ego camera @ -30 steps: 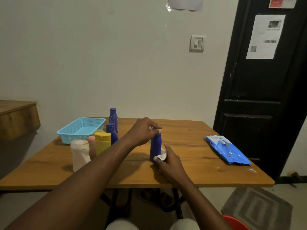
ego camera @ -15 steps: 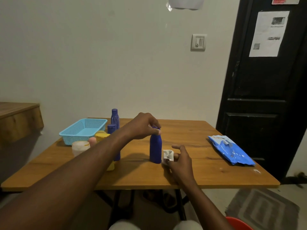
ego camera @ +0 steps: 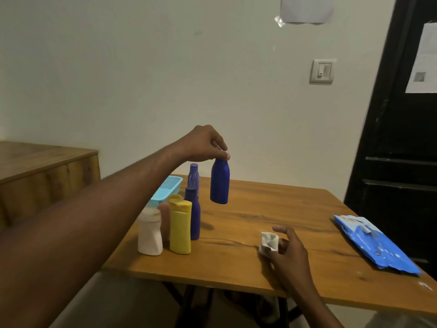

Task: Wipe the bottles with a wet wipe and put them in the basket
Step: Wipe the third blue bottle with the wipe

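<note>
Blue bottle, yellow bottle, turquoise mesh basket, white wipe.

You can read no text here. The sheet on the door carries print and a small picture, both too blurred to make out. The blue pack on the tabletop shows pale markings, illegible as well. The yellow bottle gives you no legible lettering.
</note>
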A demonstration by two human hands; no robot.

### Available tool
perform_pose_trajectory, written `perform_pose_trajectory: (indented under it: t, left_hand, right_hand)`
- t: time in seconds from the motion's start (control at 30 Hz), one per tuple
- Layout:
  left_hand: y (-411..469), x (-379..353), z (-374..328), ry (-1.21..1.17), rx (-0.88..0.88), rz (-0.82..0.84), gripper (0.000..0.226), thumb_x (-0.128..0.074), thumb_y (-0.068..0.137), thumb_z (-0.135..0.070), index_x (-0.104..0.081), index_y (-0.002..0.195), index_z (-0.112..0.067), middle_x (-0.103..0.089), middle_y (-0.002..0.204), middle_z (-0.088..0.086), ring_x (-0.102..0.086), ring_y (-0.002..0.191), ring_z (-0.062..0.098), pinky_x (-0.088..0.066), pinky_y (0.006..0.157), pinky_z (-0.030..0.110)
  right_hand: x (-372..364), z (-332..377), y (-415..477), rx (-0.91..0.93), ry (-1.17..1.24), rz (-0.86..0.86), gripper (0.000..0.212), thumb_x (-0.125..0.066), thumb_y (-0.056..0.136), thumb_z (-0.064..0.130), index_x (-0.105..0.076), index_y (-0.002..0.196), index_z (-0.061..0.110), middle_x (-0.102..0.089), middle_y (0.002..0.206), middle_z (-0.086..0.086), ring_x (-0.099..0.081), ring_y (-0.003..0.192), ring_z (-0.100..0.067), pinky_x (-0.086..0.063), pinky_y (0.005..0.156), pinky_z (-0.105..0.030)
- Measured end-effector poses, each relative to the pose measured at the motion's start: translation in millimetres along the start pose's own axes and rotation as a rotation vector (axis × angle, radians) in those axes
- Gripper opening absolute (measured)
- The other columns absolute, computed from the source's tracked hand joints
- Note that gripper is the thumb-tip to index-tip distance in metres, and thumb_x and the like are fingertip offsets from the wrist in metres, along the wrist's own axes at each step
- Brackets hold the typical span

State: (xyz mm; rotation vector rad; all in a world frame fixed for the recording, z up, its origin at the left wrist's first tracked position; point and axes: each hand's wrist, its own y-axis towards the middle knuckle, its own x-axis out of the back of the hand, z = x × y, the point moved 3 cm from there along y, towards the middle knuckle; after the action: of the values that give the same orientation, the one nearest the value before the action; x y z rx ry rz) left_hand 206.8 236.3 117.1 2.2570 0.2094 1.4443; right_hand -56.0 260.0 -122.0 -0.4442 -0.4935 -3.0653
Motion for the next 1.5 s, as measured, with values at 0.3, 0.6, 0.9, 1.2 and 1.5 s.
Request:
perform_pose_trajectory:
  t: [0.3,0.6,0.9,1.2,1.5]
  left_hand:
    - [-9,5,64,-0.026,0.104,-0.022,0.034,-0.085,0.082,-0.034,-0.079,0.108,-0.015,-0.074,0.093,-0.004,-0.068,0.082,0.004,-0.052,0.070,0.021]
    - [-21,-7,111,-0.037,0.169,-0.089,0.031,-0.088,0.078,-0.035,-0.080,0.101,-0.015,-0.074,0.092,-0.004,-0.068,0.083,0.004,-0.046,0.062,0.016]
    - [-30,-18,132,-0.045,0.209,-0.094,0.030,-0.088,0.078,-0.030,-0.080,0.100,-0.011,-0.073,0.090,-0.004,-0.066,0.083,0.005,-0.048,0.066,0.019]
    - [-38,-28,142,-0.016,0.232,-0.077,0.035,-0.087,0.078,-0.032,-0.079,0.105,-0.009,-0.076,0.099,0.003,-0.070,0.089,0.014,-0.059,0.078,0.030]
    - [-41,-32,142,-0.009,0.244,-0.083,0.032,-0.086,0.078,-0.034,-0.080,0.100,-0.011,-0.076,0.096,0.001,-0.070,0.089,0.015,-0.059,0.079,0.031]
  right_hand:
    - [-1,2,1,0.026,-0.028,0.019,0.050,-0.083,0.082,0.008,-0.058,0.118,0.032,-0.066,0.082,0.019,-0.063,0.079,0.000,-0.048,0.065,-0.022]
    - [-5,-5,5,0.036,-0.091,0.005,0.051,-0.085,0.080,0.009,-0.059,0.115,0.035,-0.069,0.076,0.024,-0.066,0.075,0.009,-0.051,0.064,-0.021]
    - [-7,-7,8,0.045,-0.111,0.004,0.052,-0.086,0.078,0.011,-0.059,0.113,0.037,-0.072,0.090,0.016,-0.070,0.087,-0.004,-0.058,0.078,-0.032]
    - [-6,-4,6,0.065,-0.139,0.003,0.051,-0.086,0.079,0.010,-0.060,0.118,0.030,-0.066,0.087,0.021,-0.065,0.083,0.001,-0.049,0.066,-0.020]
    - [-6,-4,6,0.041,-0.130,-0.009,0.048,-0.085,0.079,0.009,-0.061,0.113,0.033,-0.069,0.078,0.022,-0.067,0.076,0.004,-0.049,0.063,-0.018]
